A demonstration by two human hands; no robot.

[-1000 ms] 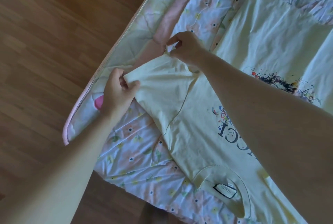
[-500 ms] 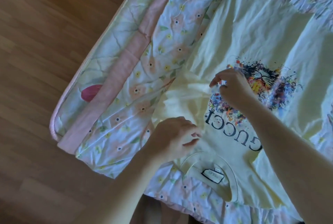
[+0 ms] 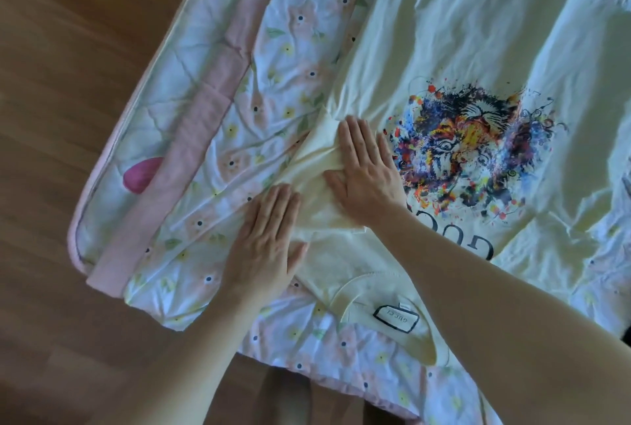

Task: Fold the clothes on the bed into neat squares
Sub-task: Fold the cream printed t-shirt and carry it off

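A pale yellow T-shirt (image 3: 454, 42) lies front up on the bed, its collar and label nearest me and a colourful tiger print in the middle. Its left sleeve (image 3: 314, 182) is folded inward over the shoulder. My left hand (image 3: 264, 236) lies flat, palm down, on the sleeve's near edge and the sheet beside it. My right hand (image 3: 367, 172) presses flat on the folded sleeve, just left of the print. Both hands have fingers stretched out and hold nothing.
The bed carries a floral sheet (image 3: 218, 165) with a pink band (image 3: 191, 137) along its left side. The bed's edge (image 3: 112, 137) runs diagonally at the left, with wooden floor (image 3: 65, 83) beyond it. Rumpled bedding lies at the far right.
Both hands carried the left sleeve from out over the sheet inward onto the shirt, let go of it, and now press flat on the fold.
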